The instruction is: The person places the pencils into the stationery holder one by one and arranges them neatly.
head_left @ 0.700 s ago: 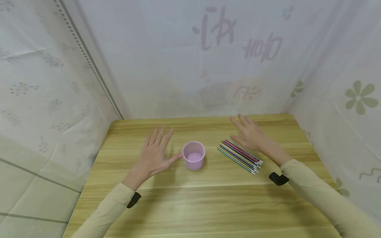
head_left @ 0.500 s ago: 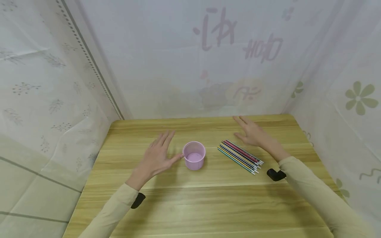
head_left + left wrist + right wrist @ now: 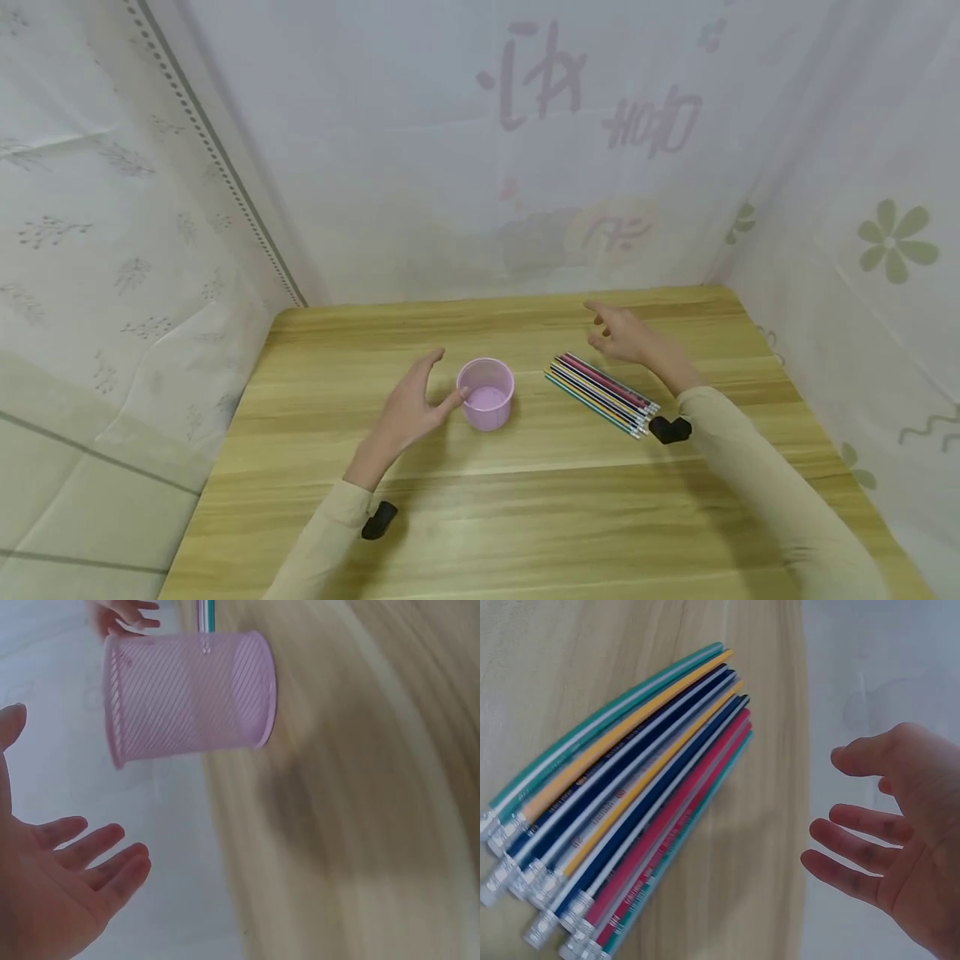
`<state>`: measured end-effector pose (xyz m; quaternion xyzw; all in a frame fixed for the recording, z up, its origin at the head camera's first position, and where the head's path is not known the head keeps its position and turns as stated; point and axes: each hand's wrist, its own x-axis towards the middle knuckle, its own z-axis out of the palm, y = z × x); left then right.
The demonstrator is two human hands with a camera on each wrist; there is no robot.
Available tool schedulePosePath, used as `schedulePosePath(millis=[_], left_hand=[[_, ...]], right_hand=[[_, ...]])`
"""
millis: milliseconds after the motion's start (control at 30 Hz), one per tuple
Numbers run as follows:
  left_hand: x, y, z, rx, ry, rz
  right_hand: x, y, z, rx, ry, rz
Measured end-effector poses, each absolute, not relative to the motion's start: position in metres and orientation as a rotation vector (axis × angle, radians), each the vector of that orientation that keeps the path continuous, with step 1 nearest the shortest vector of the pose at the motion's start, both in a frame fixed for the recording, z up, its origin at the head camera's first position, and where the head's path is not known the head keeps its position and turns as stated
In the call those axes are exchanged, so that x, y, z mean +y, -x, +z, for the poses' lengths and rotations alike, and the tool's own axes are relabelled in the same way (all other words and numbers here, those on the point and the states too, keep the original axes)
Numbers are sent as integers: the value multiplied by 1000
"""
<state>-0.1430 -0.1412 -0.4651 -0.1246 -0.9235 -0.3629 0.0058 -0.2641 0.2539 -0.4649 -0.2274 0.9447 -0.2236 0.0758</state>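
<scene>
A pink mesh pencil cup (image 3: 486, 408) stands upright on the table, its opening facing up. My left hand (image 3: 408, 414) is just left of it, thumb and fingers spread apart, the thumb overlapping the cup's rim in the head view. In the left wrist view this hand (image 3: 67, 877) shows bent, loose fingers apart from the mesh wall. Several striped pencils (image 3: 600, 393) with eraser ends lie side by side right of the cup. Above their far end hovers my right hand (image 3: 628, 335), holding nothing, its fingers (image 3: 855, 844) loosely bent in the right wrist view.
The wooden table (image 3: 480, 517) meets a pale printed curtain (image 3: 420, 167) at its back edge, with more printed cloth at the left and right. Black wrist cameras (image 3: 379, 520) sit under both sleeves.
My left hand has turned and come down beside the cup, its fingers no longer fanned out. My right hand has drawn lower, its fingers bending more. Cup and pencils stay in place.
</scene>
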Motion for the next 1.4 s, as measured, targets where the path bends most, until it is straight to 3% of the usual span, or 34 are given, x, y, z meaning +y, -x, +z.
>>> schedulePosePath(millis=[733, 1400], left_hand=[[-106, 135, -511, -2607, 463, -1508], [-99, 140, -508, -2585, 439, -1577]], right_hand=[[255, 249, -513, 2736, 542, -896], [248, 251, -525, 2855, 616, -771]])
